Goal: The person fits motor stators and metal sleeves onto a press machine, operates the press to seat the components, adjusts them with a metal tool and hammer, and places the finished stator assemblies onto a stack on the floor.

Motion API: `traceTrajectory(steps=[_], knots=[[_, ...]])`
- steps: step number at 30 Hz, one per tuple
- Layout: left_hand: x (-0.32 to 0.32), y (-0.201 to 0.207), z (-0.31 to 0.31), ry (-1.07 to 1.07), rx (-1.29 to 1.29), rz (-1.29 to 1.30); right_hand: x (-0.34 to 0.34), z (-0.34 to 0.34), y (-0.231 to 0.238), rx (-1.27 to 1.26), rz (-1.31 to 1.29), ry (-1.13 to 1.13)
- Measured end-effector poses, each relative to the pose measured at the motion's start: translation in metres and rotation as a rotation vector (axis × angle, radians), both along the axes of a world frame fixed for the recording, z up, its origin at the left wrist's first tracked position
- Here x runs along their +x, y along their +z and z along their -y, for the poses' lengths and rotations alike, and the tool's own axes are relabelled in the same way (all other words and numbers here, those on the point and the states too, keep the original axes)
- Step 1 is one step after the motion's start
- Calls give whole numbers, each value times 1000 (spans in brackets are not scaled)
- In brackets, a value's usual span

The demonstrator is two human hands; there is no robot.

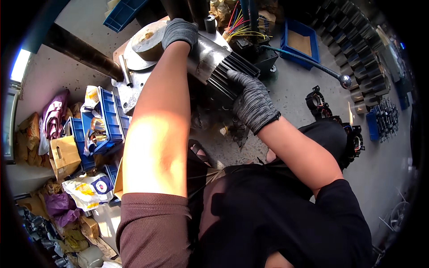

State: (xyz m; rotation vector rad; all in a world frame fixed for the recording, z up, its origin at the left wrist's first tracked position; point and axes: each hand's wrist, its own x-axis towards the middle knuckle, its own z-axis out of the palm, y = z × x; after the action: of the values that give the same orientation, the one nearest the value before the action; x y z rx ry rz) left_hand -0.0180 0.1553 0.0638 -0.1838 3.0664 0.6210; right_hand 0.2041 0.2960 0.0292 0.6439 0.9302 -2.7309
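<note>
Your right hand [255, 102] gripped the near right side of the slotted metal part [240, 63], thumb laid across its ridges, the other fingers hidden below. That part sat at the far middle, just right of a smooth metal cylinder [209, 52]. Your left hand [180, 34] was bent over at the far side, between the round disc [149, 41] and the cylinder; its fingertips were hidden, so you could not tell what it held. Left of your left forearm, a short metal tube [125, 70] lay near the left edge of the pale plate [135, 93], whose near corner came close to the blue bins [110, 114]. To the right, grey floor [290, 103] opened between your right hand and the dark wound rings [316, 103]. Farther out, a ball-ended lever [308, 62] reached rightward, passing the near edge of the blue tray [301, 43].
</note>
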Motion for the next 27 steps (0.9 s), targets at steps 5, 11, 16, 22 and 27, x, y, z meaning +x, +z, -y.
traceTrajectory(steps=[5, 11, 16, 22, 27], knots=[[-25, -39, 49, -30, -18, -209, -9, -5, -13, 59, -102, 8], [1, -64, 72, 22, 168, -548, -6, -7, -38, 101, -156, -83], [26, -61, 75, 114, 377, -535, -17, -12, -1, -393, -9, -49], [11, -66, 94, -38, 153, -490, -47, -1, -10, -492, 25, 107], [2, -19, 66, -145, -80, -108, -43, 11, -6, -447, 98, 16]])
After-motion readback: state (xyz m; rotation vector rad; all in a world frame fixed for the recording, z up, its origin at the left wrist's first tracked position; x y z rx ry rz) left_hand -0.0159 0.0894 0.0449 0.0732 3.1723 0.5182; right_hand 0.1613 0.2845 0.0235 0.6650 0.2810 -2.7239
